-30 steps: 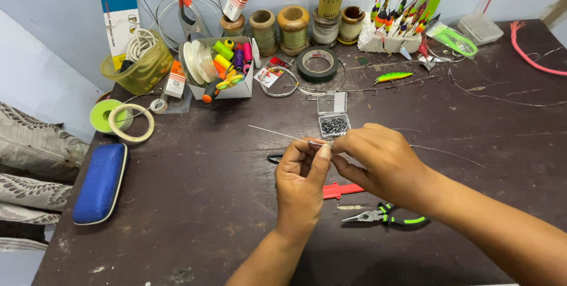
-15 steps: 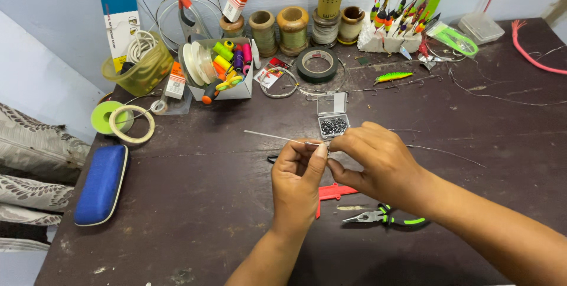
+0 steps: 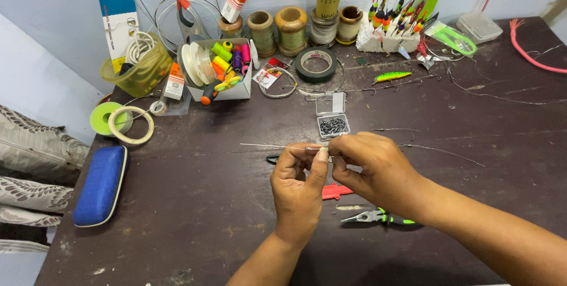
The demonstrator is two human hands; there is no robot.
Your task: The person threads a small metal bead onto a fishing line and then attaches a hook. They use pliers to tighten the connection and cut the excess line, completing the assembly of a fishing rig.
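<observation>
From the head view, I pinch a thin wire (image 3: 277, 146) between my left hand (image 3: 303, 182) and right hand (image 3: 372, 168), both closed on it and lifted above the counter (image 3: 195, 203), near the open box (image 3: 332, 123) of small parts and with the pliers (image 3: 378, 217) in easy reach.

Fishing-tackle workbench: floats (image 3: 397, 14), line spools (image 3: 292, 24), pliers (image 3: 378, 217)

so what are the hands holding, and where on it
Both hands, left and right, pinch a thin wire between fingertips near its middle; its free end sticks out to the left.
</observation>
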